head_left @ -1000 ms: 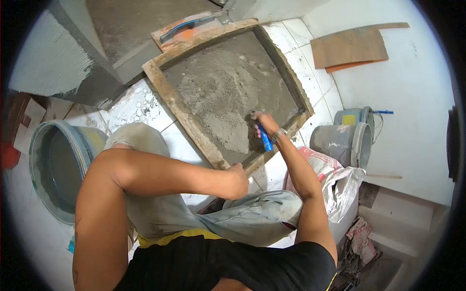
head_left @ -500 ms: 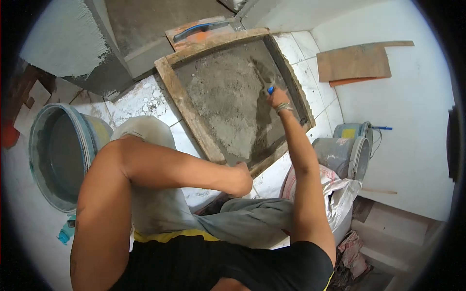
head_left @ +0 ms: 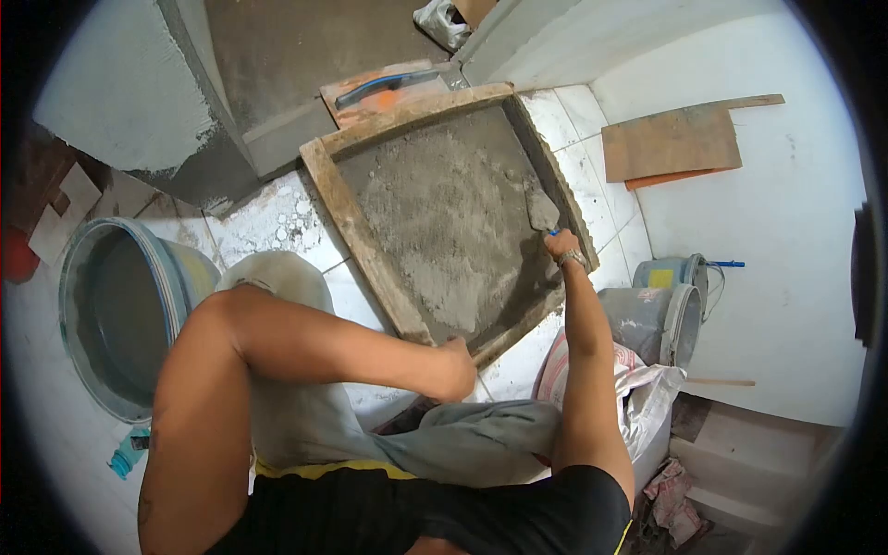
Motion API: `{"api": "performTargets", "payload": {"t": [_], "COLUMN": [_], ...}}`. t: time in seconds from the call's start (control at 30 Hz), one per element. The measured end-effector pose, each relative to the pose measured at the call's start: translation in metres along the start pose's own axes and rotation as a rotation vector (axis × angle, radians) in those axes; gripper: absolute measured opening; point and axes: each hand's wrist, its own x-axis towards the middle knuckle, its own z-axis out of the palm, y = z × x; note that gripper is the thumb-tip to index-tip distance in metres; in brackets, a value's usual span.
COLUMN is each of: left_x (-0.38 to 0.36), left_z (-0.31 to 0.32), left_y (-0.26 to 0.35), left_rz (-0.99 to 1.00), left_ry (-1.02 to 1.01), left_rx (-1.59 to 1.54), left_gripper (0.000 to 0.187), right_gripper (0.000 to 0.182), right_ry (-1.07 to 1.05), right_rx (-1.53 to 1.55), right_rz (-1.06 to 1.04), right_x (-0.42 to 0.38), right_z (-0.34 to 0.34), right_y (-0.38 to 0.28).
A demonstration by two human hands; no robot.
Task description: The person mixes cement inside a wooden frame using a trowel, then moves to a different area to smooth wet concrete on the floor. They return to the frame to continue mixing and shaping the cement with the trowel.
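The trowel [head_left: 540, 211] has shifted nearer the rim [head_left: 553, 176].

Square frame [head_left: 363, 239], centre: rough, matt wood, crusted grey. Mortar [head_left: 444, 213], within frame: looks granular and matt, damp in darker patches. Trowel [head_left: 541, 211], right of centre: blade coated in dull grey. Floor tiles [head_left: 599, 178], upper right: smooth, glossy. Bucket [head_left: 191, 265], left: smooth plastic, smeared. Sack [head_left: 647, 396], lower right: crinkled, shiny plastic. Trousers [head_left: 296, 407], lower centre: creased matt cloth. Board [head_left: 671, 143], upper right: flat matt wood.

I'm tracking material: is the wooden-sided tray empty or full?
Partly full: grey mix spreads across the tray, lying below its rim.
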Motion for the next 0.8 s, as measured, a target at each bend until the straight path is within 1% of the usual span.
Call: {"api": "performTargets", "payload": {"t": [0.03,0.1,0.17,0.2,0.27,0.3,0.37,0.4,0.47,0.5,0.57,0.6,0.67,0.73,0.77,0.8], "left_x": [0.001,0.006,0.008,0.009,0.013,0.014,0.013,0.013,0.011,0.009,0.006,0.007,0.008,0.008,0.010,0.010], "left_z": [0.001,0.003,0.002,0.004,0.006,0.007,0.011,0.009,0.007,0.006,0.005,0.011,0.013,0.010,0.009,0.009], "left_y": [0.001,0.002,0.002,0.002,0.001,0.000,-0.002,-0.002,0.000,0.001,0.004,0.005,0.005,0.006,0.009,0.010], "left_rz": [0.014,-0.004,-0.013,-0.010,-0.022,-0.015,-0.021,-0.017,-0.032,-0.026,-0.034,-0.032,-0.018,-0.020,-0.016,-0.013], "left_ry": [-0.031,-0.051,-0.014,-0.025,-0.037,-0.036,-0.021,-0.018,-0.062,-0.053,-0.002,0.048,0.052,0.056,0.019,-0.022], "left_rx": [-0.021,0.013,-0.058,-0.049,-0.061,-0.054,-0.078,-0.080,-0.048,-0.064,-0.068,-0.053,-0.038,-0.007,0.036,0.075], "left_gripper": [0.022,0.025,0.022,0.022,0.018,0.018,0.016,0.016,0.017,0.017,0.017,0.018,0.019,0.021,0.023,0.024], "right_gripper": [0.053,0.050,0.048,0.047,0.045,0.045,0.041,0.041,0.039,0.039,0.037,0.037,0.041,0.042,0.044,0.044], "right_ry": [0.013,0.009,-0.009,-0.035,-0.143,-0.139,-0.061,-0.063,0.056,0.040,0.148,0.135,0.078,0.046,0.011,0.011], "right_rx": [-0.030,-0.011,-0.049,-0.077,-0.135,-0.133,-0.277,-0.281,-0.261,-0.274,-0.140,-0.153,-0.043,-0.065,-0.079,-0.082], "right_rz": [-0.042,-0.111,-0.212,-0.265,-0.310,-0.301,-0.528,-0.526,-0.630,-0.632,-0.561,-0.562,-0.288,-0.246,-0.214,-0.230], "right_x": [0.011,0.019,0.032,0.028,-0.008,-0.013,-0.022,-0.037,-0.077,-0.092,-0.110,-0.104,-0.082,-0.055,-0.046,-0.046], "right_z": [0.001,-0.002,-0.002,-0.007,-0.028,-0.021,-0.010,-0.018,-0.034,-0.038,-0.046,-0.044,-0.030,0.006,0.017,0.023], "right_y": [-0.008,-0.045,-0.077,-0.092,-0.125,-0.129,-0.132,-0.129,-0.113,-0.103,-0.080,-0.067,-0.032,0.007,0.011,-0.001]}}
